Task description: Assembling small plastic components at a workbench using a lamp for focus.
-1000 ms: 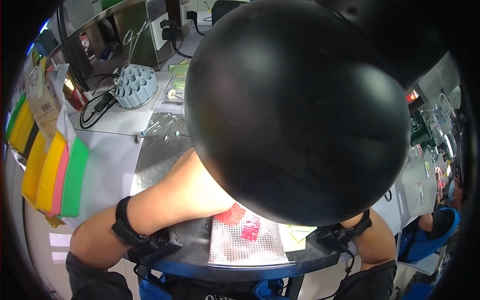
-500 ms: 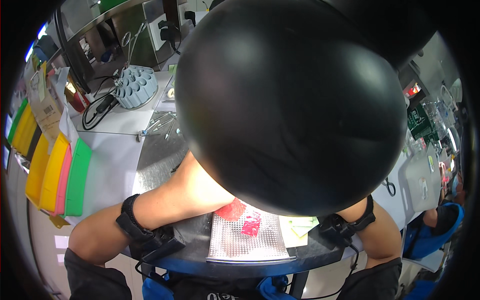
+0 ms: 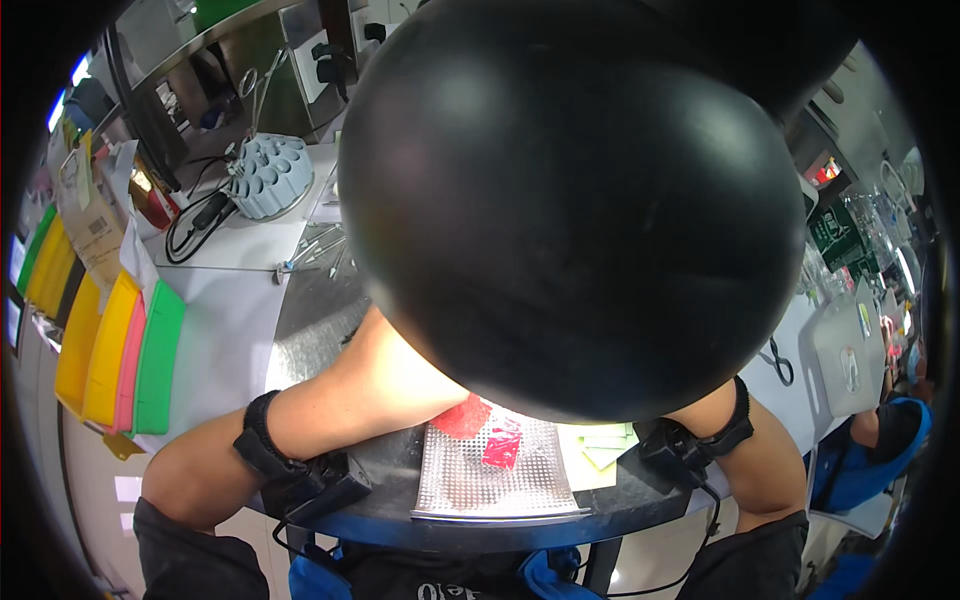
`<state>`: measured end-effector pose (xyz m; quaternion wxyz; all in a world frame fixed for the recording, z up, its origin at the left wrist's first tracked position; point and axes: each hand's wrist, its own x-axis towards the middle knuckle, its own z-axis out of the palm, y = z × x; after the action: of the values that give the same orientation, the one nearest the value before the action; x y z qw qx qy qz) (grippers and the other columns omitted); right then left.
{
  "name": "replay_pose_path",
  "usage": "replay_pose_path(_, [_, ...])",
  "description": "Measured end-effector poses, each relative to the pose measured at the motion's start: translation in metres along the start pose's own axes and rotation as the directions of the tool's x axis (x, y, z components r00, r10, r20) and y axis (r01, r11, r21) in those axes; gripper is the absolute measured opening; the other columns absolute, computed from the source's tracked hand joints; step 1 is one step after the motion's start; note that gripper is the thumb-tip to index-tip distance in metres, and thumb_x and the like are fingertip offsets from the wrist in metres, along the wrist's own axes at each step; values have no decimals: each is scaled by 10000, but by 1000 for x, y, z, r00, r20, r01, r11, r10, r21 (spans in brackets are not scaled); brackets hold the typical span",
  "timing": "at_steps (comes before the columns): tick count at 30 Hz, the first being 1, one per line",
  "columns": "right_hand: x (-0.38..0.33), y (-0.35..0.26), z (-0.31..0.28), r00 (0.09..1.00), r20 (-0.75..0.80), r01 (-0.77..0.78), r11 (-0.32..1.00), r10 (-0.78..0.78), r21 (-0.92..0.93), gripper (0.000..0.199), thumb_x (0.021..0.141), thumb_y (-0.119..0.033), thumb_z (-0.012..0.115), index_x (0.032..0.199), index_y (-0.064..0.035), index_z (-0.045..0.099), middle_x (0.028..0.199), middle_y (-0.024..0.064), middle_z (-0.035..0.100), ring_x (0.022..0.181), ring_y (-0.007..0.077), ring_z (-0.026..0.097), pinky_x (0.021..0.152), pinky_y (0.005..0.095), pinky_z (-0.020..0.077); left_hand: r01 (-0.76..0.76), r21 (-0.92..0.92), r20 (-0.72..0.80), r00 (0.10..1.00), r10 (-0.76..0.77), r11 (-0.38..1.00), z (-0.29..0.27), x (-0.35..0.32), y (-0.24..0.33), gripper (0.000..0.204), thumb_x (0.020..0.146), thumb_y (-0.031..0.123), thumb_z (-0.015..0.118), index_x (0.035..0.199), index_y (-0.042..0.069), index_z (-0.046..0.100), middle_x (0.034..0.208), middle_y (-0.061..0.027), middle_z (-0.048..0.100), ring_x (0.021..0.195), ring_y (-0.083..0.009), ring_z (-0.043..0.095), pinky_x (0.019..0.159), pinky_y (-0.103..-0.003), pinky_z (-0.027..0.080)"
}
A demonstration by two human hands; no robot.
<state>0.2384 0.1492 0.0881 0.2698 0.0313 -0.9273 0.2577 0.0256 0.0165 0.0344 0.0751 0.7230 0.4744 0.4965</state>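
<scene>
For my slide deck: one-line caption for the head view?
Large black dome hides both hands; forearms rest beside a perforated metal tray holding red pieces.

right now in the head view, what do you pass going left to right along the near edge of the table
yellow, pink and green trays → left forearm → silver dotted mat with red pieces → pale green notes → right forearm

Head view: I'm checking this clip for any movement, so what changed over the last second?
The large black round shape filling the middle of the view drifted slightly left; it hides both hands, so no taking hold or letting go can be seen. The forearms with black wrist straps, the perforated silver mat with red pieces and the coloured trays on the person's left stayed put.
</scene>
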Motion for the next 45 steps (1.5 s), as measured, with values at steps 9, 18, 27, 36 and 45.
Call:
replay_pose_path(9, [1,2,1,1000,-4,0,998,1,58,513,804,-168,850,1265,-20,680,1279,140,675,1161,295,653,1018,400,513,166,-115,24,986,-165,979,1,3,8,268,787,44,777,1016,-53,679,975,-183,713,900,-345,700,821,-424,557])
replay_pose_path(18, [-23,28,13,993,100,-71,997,70,1,475,776,-220,867,1190,-42,719,1203,115,695,1103,292,659,978,400,512,374,-140,77,927,-366,917,-15,5,15,241,806,12,711,1031,-66,676,901,-198,725,819,-337,717,794,-391,566])
replay_pose_path(27, [-8,22,20,985,-146,82,996,-87,-43,474,773,-229,868,1184,-45,721,1193,114,697,1089,292,663,965,400,516,330,-14,34,943,-330,944,-21,2,12,208,811,28,684,1012,-18,713,856,-223,716,753,-365,709,708,-387,551])
replay_pose_path(36, [-15,25,17,981,-168,92,994,-100,-58,473,771,-237,868,1179,-47,723,1184,112,699,1075,291,667,953,399,520,366,61,52,928,-370,928,-27,12,34,111,763,-33,642,865,-24,685,686,-188,654,576,-304,628,581,-382,495])
replay_pose_path(45, [-8,23,13,984,-114,128,987,-139,-99,473,768,-246,869,1173,-49,725,1174,111,702,1061,291,670,940,399,524,281,-108,94,958,-272,954,-36,5,17,111,747,-59,650,857,-58,660,725,-174,671,601,-262,627,614,-352,510])
